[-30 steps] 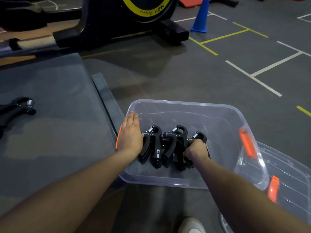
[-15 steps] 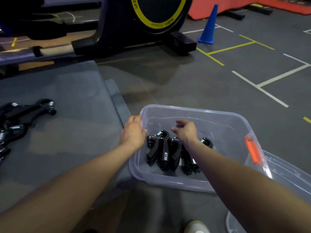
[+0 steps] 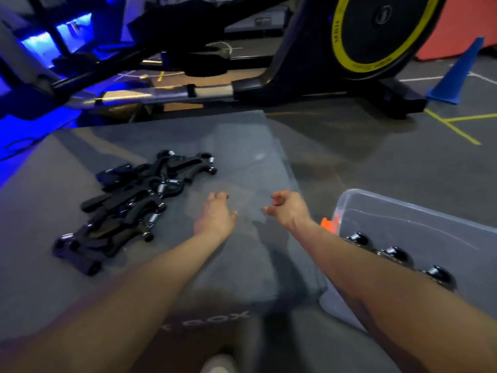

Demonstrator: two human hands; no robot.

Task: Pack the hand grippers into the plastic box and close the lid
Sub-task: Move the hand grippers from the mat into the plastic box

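A heap of black hand grippers (image 3: pixel 134 205) is seen on the grey mat (image 3: pixel 242 146), well apart from the plastic box (image 3: pixel 419 219), where three are already stood. Nothing is held: the left hand (image 3: pixel 215 215) and right hand (image 3: pixel 289 208) hover loosely curled. More grippers must be gathered next, probably several together
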